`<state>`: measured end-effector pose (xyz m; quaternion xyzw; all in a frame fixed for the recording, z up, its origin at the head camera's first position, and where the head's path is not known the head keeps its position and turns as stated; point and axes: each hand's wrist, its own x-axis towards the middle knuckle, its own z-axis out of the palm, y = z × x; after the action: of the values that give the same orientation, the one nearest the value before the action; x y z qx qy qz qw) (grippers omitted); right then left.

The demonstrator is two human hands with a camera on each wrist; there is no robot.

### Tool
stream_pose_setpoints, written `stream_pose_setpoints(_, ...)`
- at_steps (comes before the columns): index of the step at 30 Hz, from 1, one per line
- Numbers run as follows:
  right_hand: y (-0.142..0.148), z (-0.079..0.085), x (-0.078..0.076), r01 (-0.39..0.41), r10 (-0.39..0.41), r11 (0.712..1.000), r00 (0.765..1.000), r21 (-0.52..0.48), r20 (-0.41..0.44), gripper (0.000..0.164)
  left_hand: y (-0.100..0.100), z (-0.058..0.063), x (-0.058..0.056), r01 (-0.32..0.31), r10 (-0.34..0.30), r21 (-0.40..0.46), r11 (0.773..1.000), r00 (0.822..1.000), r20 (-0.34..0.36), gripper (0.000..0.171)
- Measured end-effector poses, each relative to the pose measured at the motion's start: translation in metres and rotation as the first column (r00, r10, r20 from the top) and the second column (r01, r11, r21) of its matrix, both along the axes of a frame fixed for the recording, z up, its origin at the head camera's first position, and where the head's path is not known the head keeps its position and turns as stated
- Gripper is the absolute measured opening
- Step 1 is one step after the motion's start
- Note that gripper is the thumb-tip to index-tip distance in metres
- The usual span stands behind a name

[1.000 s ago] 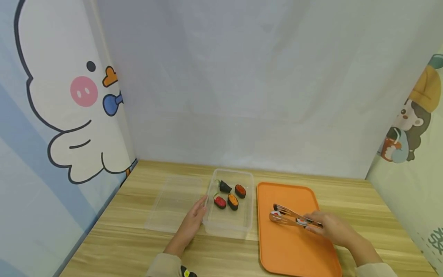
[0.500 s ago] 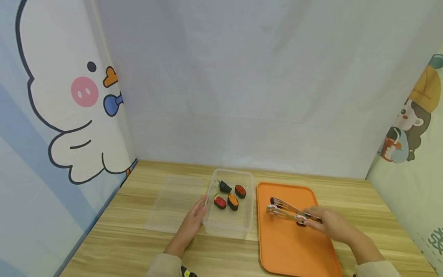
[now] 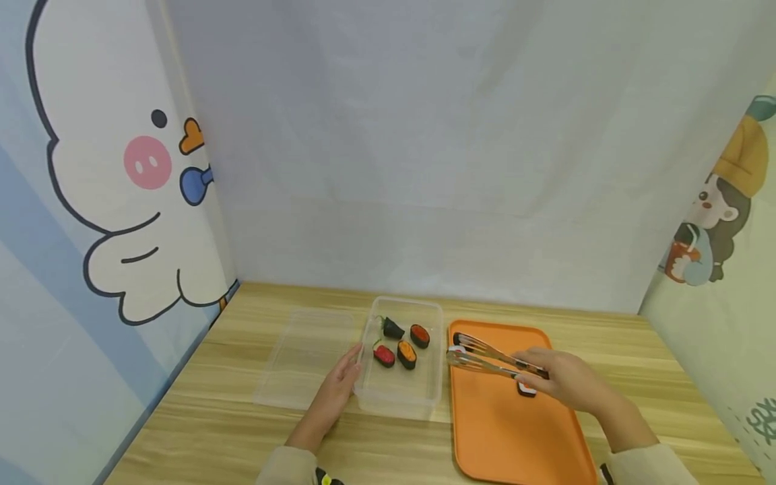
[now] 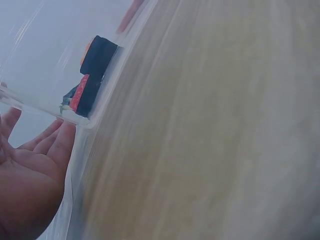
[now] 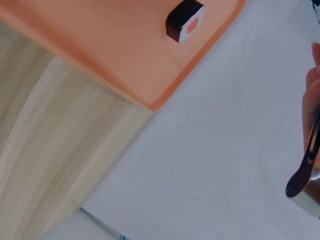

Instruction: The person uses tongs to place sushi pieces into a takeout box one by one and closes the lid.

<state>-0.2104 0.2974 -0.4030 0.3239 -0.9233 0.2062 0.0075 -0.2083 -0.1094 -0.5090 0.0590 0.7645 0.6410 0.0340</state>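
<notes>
My right hand [image 3: 572, 380] grips metal tongs [image 3: 494, 352], held above the left part of the orange tray [image 3: 509, 431]. Between the tong tips is a white-and-black sushi roll [image 3: 457, 349], partly hidden by them. A second sushi roll [image 3: 526, 390], black-wrapped with an orange-red centre, lies on the tray below the hand. With fingers extended, my left hand [image 3: 339, 385] touches the left wall of a clear plastic box [image 3: 397, 392]. Inside stand an orange-topped sushi [image 3: 407, 354], a red-topped one [image 3: 419, 335], a pinkish-red one [image 3: 384, 355] and a black cone-shaped hand roll [image 3: 393, 329].
A flat clear lid [image 3: 303, 357] lies on the wooden table [image 3: 200, 411] left of the box. Box and tray stand side by side with a narrow strip of table between them. A pale curtain [image 3: 424, 168] hangs behind the table.
My right hand has carried the tongs, with one sushi roll in them, up and left toward the box. The other roll has come into fuller view on the tray. My left hand stays put.
</notes>
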Motion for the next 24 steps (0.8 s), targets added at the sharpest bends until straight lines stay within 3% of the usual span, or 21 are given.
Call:
stream_pose_setpoints(4, -0.015, 0.002, -0.005, -0.018, 0.018, 1.0, 1.0, 0.016, 0.014, 0.039, 0.0, -0.008, -0.003, -0.001, 0.001, 0.018, 1.0, 1.0, -0.001, 0.05)
stream_pose_setpoints(12, -0.046, -0.001, -0.019, -0.069, 0.069, 0.997, 0.997, 0.025, -0.02, 0.041, 0.002, -0.007, -0.001, 0.016, -0.016, 0.043, 0.999, 1.0, -0.004, 0.053)
stream_pose_setpoints(18, -0.065, -0.009, -0.023, -0.051, 0.051, 0.998, 0.999, 0.041, 0.017, 0.048, 0.001, -0.006, -0.001, 0.015, -0.015, 0.013, 1.0, 1.0, -0.001, 0.053)
stream_pose_setpoints(24, -0.086, -0.014, -0.029, -0.091, 0.09, 0.995, 0.996, 0.05, 0.029, 0.047, 0.0, -0.004, -0.001, 0.004, -0.004, 0.014, 1.0, 1.0, -0.004, 0.051)
